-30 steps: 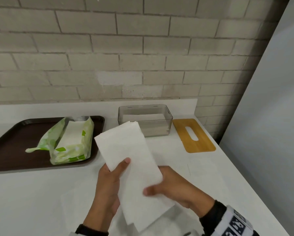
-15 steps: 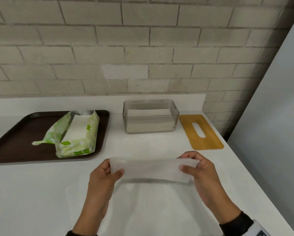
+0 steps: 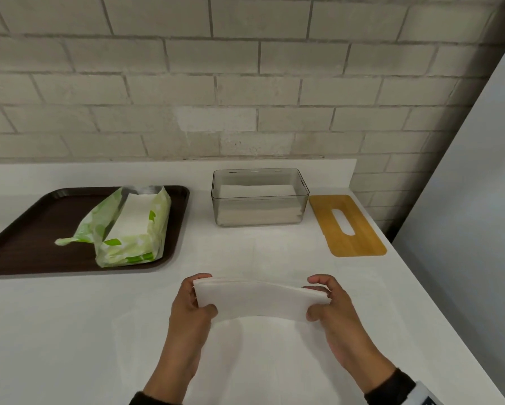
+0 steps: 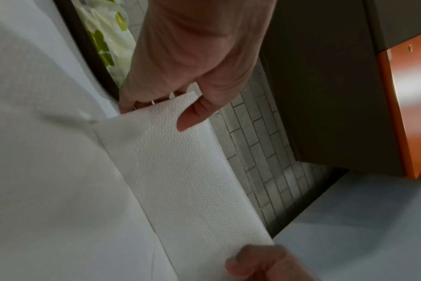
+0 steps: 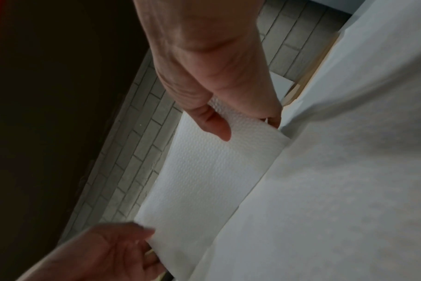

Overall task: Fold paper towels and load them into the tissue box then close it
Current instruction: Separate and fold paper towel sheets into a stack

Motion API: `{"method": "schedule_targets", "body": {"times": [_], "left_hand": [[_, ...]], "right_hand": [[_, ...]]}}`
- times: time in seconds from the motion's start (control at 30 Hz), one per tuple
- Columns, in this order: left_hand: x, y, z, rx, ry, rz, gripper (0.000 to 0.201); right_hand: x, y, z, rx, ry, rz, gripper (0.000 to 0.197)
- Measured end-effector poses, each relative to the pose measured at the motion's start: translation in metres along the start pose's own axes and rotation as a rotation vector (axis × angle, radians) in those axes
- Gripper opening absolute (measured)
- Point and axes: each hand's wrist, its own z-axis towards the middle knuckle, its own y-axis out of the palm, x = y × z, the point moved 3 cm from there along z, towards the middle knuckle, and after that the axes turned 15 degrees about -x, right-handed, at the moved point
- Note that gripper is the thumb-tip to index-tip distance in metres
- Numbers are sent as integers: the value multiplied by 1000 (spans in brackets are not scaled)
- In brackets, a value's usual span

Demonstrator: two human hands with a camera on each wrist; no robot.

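Both hands up over the white desk [image 3: 70, 331]: left hand [image 3: 191, 311] pinches one end of the folded white paper towel [image 3: 260, 299], right hand [image 3: 330, 305] pinches the other, thumbs on top. Far side, the clear plastic tissue box [image 3: 259, 197] sits open, towels inside, its slotted wooden lid [image 3: 347, 226] flat just right.

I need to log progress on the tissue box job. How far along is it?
Partly done: the clear tissue box already holds a stack of folded towels. In hand: the left hand and right hand each pinch an end of a folded paper towel. Left: loading it, perhaps more from the green pack, then fitting the wooden lid, which lies beside the box.
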Motion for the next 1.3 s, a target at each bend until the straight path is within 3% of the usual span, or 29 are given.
{"method": "schedule_targets", "body": {"times": [0.1,0.17,0.23,0.3,0.4,0.47,0.53,0.67,0.77,0.9,1.03,1.2,1.3], "left_hand": [[-2,6,0,-60,1,45,36],[2,0,0,-24,12,39,25],[9,-13,-2,-30,3,37,26],[18,-23,-8,-167,-58,198,28],[32,-14,-24,-539,-175,523,22],[44,5,-31,-616,-118,494,20],[52,25,-32,-542,-8,346,23],[52,43,-26,-223,135,98,32],[48,41,-22,-112,174,57,25],[44,42,-19,-57,197,101,24],[39,43,-17,4,233,150,32],[25,42,-15,20,166,140,33],[27,44,-16,17,201,134,34]], "right_hand": [[4,8,1,-86,63,-103,52],[-4,6,1,-95,28,-135,36],[-24,-2,-1,-105,-36,-188,33],[-51,-9,-4,-142,-87,-230,32],[-91,-2,-11,-262,-194,-253,23],[-108,11,-13,-330,-250,-249,25],[-116,24,-13,-344,-308,-193,30],[-102,40,-9,-287,-370,133,41],[-76,55,-7,-236,-311,52,39],[-63,64,-5,-111,-328,-190,34],[-58,65,-3,-55,-372,-202,37],[-36,64,0,-61,-293,-244,37],[-39,63,-1,-53,-354,-218,37]]}}
